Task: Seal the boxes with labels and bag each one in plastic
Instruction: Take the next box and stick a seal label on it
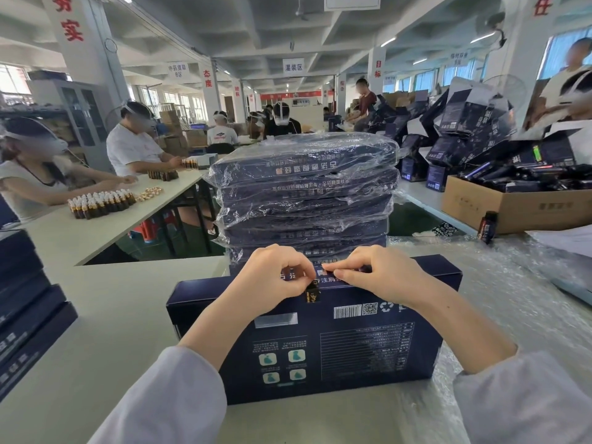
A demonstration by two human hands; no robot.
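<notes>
A flat dark-blue box lies on the white table in front of me, its printed back face up, with a barcode and QR code near its far edge. A small black-and-gold label sits folded over that far edge. My left hand pinches the label with thumb and fingertips. My right hand rests beside it on the box's far edge, fingers curled and pressing on the flap. Right behind the box rises a stack of several boxes bagged in clear plastic.
Unbagged dark boxes are stacked at my left. Bubble wrap covers the table on the right, with a small brown bottle and an open carton of packs beyond. Other workers sit at a table with bottles at far left.
</notes>
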